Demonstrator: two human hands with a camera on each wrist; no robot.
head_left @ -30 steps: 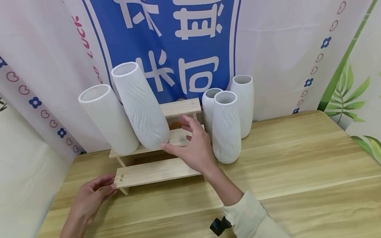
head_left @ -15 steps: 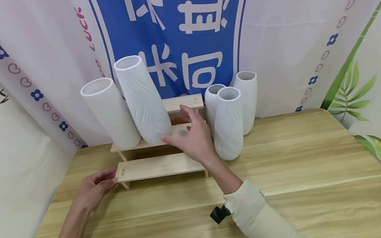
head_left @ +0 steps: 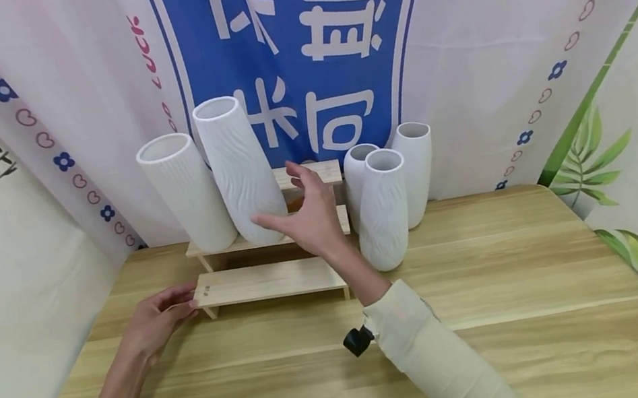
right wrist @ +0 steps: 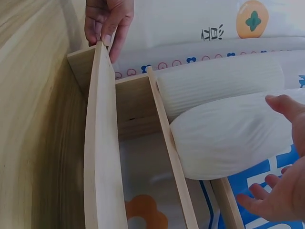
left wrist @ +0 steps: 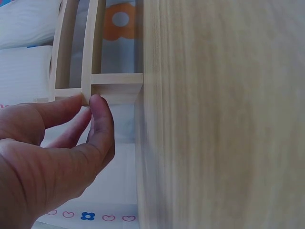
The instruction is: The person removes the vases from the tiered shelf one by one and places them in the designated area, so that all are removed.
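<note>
A three-step wooden display stand (head_left: 269, 282) stands on the table. My left hand (head_left: 155, 320) pinches the left end of its lowest board between thumb and fingers, plainly seen in the left wrist view (left wrist: 71, 138). On the middle step are two tall white vases: a ribbed one (head_left: 187, 197) at the left and a wavy-patterned one (head_left: 242, 176) beside it. My right hand (head_left: 312, 217) is spread at the right side of the wavy vase, its thumb overlapping the lower part in the head view. In the right wrist view its fingers (right wrist: 267, 193) are apart, with nothing gripped.
Right of the stand, three smaller white vases form a group on the table: a front one (head_left: 384, 217), a round one (head_left: 354, 167) and a back one (head_left: 415, 168). A printed curtain (head_left: 472, 68) hangs behind the wooden table (head_left: 520, 279).
My right hand has risen and shifted left along the wavy vase. The left hand keeps its hold on the stand's board, and the vases stay put.
</note>
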